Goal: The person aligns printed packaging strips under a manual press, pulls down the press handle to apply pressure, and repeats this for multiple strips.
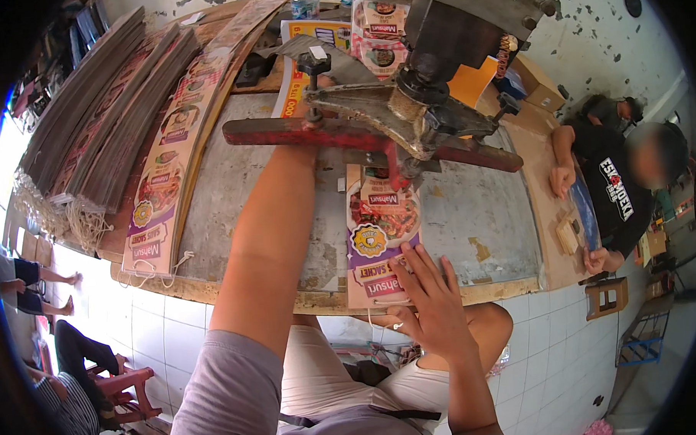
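A long printed card strip [379, 239] with food pictures and a purple end lies lengthwise on the worn grey bed [479, 228] of a machine. Its far part runs beneath a red metal crossbar [284, 132]. My right hand [433, 295] rests open on the near right edge of the strip, fingers stretched out. White string hangs from the strip's near end, by my thumb. My left arm reaches past the crossbar. Only a bit of my left hand [324, 82] shows beside the dark metal bracket [359, 102]; its fingers are hidden.
Tall stacks of strips [84, 112] with strings stand at the left, beside a flat printed strip [173, 154]. Plastic bottles [304, 4] are at the back. A heavy press head [472, 29] overhangs the bed. At the right, a person in black [611, 170] sits by a wooden block [569, 233].
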`<state>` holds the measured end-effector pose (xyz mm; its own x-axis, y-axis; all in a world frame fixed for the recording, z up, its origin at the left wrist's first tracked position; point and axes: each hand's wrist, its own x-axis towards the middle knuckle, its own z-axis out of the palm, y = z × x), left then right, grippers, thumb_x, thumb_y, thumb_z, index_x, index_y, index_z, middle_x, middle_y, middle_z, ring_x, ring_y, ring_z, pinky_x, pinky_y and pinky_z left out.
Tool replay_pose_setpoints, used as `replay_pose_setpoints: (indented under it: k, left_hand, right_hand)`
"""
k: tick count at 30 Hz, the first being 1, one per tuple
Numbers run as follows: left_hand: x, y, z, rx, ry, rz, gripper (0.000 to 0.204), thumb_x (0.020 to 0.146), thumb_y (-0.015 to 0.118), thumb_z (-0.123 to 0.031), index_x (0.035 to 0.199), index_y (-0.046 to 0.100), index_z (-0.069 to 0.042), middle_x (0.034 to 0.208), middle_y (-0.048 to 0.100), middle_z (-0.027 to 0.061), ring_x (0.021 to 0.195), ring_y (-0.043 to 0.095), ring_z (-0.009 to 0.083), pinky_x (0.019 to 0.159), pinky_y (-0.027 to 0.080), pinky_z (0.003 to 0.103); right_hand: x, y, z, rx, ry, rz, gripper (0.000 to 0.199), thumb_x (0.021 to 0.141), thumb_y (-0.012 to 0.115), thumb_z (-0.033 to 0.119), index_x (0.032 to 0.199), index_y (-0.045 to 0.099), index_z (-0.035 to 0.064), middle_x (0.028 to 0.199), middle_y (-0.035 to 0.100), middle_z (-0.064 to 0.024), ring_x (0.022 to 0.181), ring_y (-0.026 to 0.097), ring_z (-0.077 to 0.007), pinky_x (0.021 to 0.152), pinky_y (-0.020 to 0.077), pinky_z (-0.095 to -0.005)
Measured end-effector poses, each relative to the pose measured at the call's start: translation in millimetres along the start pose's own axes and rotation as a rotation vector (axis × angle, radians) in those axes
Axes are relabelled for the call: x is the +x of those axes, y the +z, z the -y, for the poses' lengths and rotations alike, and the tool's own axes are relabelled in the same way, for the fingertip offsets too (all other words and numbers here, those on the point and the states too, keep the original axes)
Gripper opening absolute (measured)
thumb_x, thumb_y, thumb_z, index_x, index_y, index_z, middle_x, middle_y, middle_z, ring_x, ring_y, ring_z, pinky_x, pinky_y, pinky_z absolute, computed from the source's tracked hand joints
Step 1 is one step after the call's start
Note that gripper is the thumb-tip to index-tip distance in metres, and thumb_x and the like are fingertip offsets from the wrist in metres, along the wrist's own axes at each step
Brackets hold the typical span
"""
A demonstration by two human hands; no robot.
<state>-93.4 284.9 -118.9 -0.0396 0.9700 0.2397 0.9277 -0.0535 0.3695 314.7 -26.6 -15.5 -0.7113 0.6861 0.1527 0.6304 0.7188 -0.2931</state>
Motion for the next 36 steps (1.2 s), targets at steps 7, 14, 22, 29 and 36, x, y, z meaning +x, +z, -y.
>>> replay_pose_setpoints:
  k: [7,14,22,29,36]
  left_hand:
    - [-3,1,-7,-0.007,0.000,-0.003,0.053,0.112,0.050,-0.032,0.154,0.052,0.000,0.159,0.055,0.0294,0.147,0.054,0.0443,0.122,0.044,0.056]
    - [-20,-8,-1,-0.064,-0.026,-0.028,0.054,0.112,0.050,-0.032,0.155,0.051,0.000,0.159,0.054,0.0295,0.148,0.054,0.0442,0.122,0.043,0.056]
    - [-102,-31,-13,-0.255,-0.027,-0.066,0.054,0.112,0.050,-0.032,0.156,0.051,0.000,0.160,0.054,0.0296,0.149,0.054,0.0442,0.122,0.043,0.056]
    - [-299,-120,-120,-0.106,-0.006,-0.084,0.062,0.111,0.059,-0.038,0.157,0.055,0.003,0.166,0.051,0.0262,0.157,0.045,0.0462,0.129,0.037,0.053]
    - [-360,-114,-193,-0.171,0.229,-0.146,0.070,0.102,0.074,-0.044,0.154,0.060,0.000,0.165,0.055,0.0208,0.156,0.048,0.0397,0.128,0.038,0.054]
  right_hand:
    - [-1,4,-3,0.008,0.001,-0.034,0.073,0.103,0.070,0.046,0.167,0.050,0.0168,0.176,0.042,-0.0146,0.162,0.040,-0.0355,0.131,0.0268,-0.0621]
    - [-1,7,-6,0.017,-0.026,-0.079,0.072,0.102,0.071,0.044,0.166,0.052,0.0158,0.176,0.042,-0.0137,0.162,0.041,-0.0348,0.131,0.0271,-0.0613]
    - [-3,11,-9,0.003,-0.046,-0.122,0.071,0.102,0.073,0.040,0.163,0.054,0.0119,0.175,0.043,-0.0137,0.162,0.040,-0.0343,0.131,0.0278,-0.0609]
    - [-2,14,0,0.007,-0.075,-0.167,0.066,0.103,0.072,0.033,0.162,0.053,0.0088,0.175,0.043,-0.0132,0.161,0.040,-0.0342,0.132,0.0283,-0.0602]
    - [-6,28,-12,-0.077,-0.073,-0.226,0.063,0.106,0.070,0.040,0.161,0.056,0.0139,0.173,0.047,-0.0095,0.162,0.041,-0.0307,0.131,0.0312,-0.0603]
